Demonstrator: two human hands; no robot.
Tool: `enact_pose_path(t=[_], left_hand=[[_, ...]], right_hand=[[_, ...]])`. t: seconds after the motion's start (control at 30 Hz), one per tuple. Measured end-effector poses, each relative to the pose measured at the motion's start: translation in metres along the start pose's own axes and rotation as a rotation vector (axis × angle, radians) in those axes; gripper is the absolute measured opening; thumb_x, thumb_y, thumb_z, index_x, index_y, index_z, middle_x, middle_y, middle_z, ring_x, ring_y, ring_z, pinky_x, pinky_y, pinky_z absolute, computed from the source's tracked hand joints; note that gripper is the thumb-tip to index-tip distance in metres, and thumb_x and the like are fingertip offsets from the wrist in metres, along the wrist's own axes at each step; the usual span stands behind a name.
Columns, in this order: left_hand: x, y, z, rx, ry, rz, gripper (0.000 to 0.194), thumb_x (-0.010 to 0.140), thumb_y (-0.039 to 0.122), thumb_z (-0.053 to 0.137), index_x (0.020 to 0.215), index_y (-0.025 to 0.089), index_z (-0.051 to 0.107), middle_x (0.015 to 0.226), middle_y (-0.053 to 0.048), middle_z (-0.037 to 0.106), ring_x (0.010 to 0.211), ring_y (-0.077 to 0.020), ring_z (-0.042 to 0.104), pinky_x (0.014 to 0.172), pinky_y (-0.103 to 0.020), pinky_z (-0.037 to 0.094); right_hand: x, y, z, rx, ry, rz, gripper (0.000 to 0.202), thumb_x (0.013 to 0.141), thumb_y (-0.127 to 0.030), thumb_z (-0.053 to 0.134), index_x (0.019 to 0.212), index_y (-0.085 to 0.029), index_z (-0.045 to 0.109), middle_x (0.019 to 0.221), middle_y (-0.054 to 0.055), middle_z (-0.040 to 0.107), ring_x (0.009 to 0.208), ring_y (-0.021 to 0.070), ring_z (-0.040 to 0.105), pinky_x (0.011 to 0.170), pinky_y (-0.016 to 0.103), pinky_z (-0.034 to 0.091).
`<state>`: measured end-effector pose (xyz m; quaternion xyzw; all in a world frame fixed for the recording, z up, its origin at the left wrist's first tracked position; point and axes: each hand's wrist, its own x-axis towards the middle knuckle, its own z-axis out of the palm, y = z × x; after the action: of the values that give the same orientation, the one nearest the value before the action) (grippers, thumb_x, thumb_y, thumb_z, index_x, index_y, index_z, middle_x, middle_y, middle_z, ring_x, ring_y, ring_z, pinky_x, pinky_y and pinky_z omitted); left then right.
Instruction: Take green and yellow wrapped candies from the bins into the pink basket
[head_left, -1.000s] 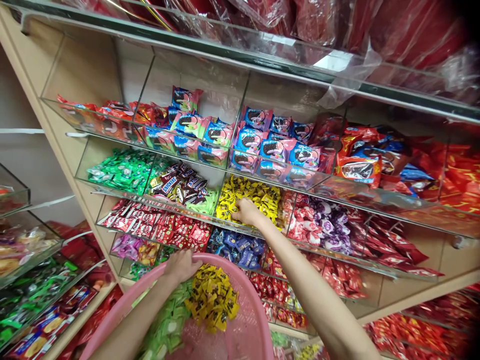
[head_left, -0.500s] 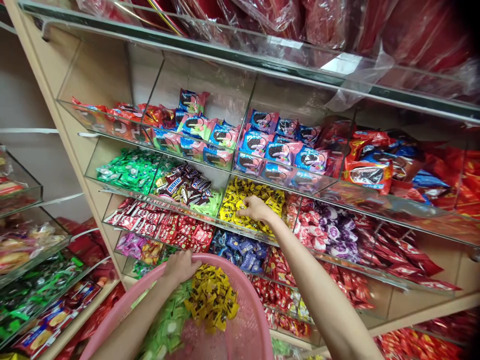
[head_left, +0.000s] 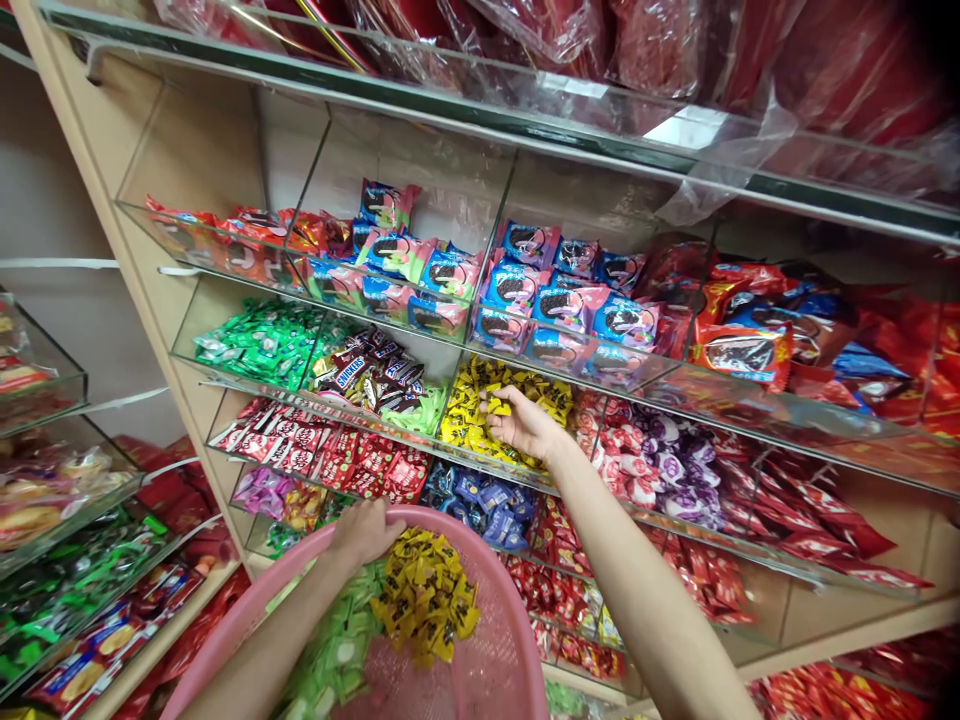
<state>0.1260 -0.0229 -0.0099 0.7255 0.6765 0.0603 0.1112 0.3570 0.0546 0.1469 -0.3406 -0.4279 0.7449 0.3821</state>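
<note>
My left hand point(head_left: 365, 533) grips the rim of a pink plastic basket point(head_left: 517, 600), fingers over its far edge. Inside the basket are a pile of yellow-wrapped candies point(head_left: 426, 597) and, to its left, green-wrapped candies point(head_left: 337, 650). My right hand point(head_left: 521, 422) is over a shelf bin of yellow-wrapped candies point(head_left: 465, 405), palm turned up and fingers curled. At least one yellow-wrapped candy point(head_left: 499, 407) shows in it; any others in the palm are hidden.
Clear dividers part the shelf bins. Left of the yellow candies are Snickers bars point(head_left: 352, 370) and green packets point(head_left: 255, 340); to the right, purple-wrapped candies point(head_left: 675, 460). Cookie packets point(head_left: 555, 290) fill the shelf above, behind a clear front panel. Blue-wrapped candies point(head_left: 487, 505) lie below.
My right hand has turned from palm down in the yellow candies to palm up, lifting slightly with yellow candy in it. My left hand and the basket have stayed put.
</note>
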Motion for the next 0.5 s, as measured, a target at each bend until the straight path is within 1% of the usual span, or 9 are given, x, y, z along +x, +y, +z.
enact_pose_path(t=[0.07, 0.17, 0.3, 0.43, 0.5], left_hand=[[-0.001, 0.001, -0.002, -0.003, 0.011, 0.001, 0.041, 0.074, 0.043, 0.034, 0.092, 0.015, 0.057, 0.088, -0.012, 0.065, 0.082, -0.0249, 0.059, 0.072, -0.036, 0.042], [-0.004, 0.002, -0.005, -0.015, -0.008, -0.002, 0.040, 0.074, 0.042, 0.034, 0.091, 0.015, 0.058, 0.085, -0.011, 0.065, 0.080, -0.0233, 0.060, 0.073, -0.036, 0.043], [-0.006, 0.001, -0.005, -0.033, -0.020, -0.013, 0.036, 0.074, 0.041, 0.034, 0.086, 0.016, 0.058, 0.082, -0.010, 0.066, 0.079, -0.0224, 0.060, 0.072, -0.034, 0.043], [-0.005, -0.003, -0.003, -0.021, -0.019, -0.016, 0.035, 0.075, 0.041, 0.034, 0.084, 0.017, 0.057, 0.082, -0.010, 0.066, 0.079, -0.0230, 0.060, 0.071, -0.034, 0.042], [-0.005, -0.003, -0.002, -0.004, -0.018, -0.013, 0.037, 0.074, 0.043, 0.034, 0.085, 0.017, 0.057, 0.084, -0.010, 0.066, 0.081, -0.0239, 0.060, 0.071, -0.035, 0.042]], right_hand=[[-0.001, 0.001, 0.002, 0.070, -0.058, -0.010, 0.014, 0.072, -0.030, 0.051, 0.080, -0.018, 0.048, 0.065, -0.003, 0.054, 0.047, 0.0048, 0.042, 0.040, 0.015, 0.035], [0.000, 0.004, 0.006, 0.055, -0.042, -0.043, 0.017, 0.070, -0.032, 0.057, 0.077, -0.019, 0.048, 0.062, -0.004, 0.051, 0.047, 0.0044, 0.043, 0.041, 0.015, 0.036], [0.003, 0.010, 0.005, -0.126, 0.031, -0.122, 0.021, 0.066, -0.032, 0.064, 0.074, -0.018, 0.051, 0.063, -0.003, 0.053, 0.051, 0.0047, 0.047, 0.044, 0.014, 0.039], [0.001, 0.013, 0.003, -0.367, 0.073, -0.170, 0.025, 0.068, -0.040, 0.061, 0.071, -0.016, 0.055, 0.069, 0.002, 0.058, 0.061, 0.0075, 0.052, 0.049, 0.016, 0.042], [0.000, 0.013, 0.003, -0.484, 0.091, -0.216, 0.027, 0.067, -0.041, 0.061, 0.073, -0.016, 0.057, 0.071, 0.003, 0.059, 0.066, 0.0090, 0.054, 0.054, 0.018, 0.044]])
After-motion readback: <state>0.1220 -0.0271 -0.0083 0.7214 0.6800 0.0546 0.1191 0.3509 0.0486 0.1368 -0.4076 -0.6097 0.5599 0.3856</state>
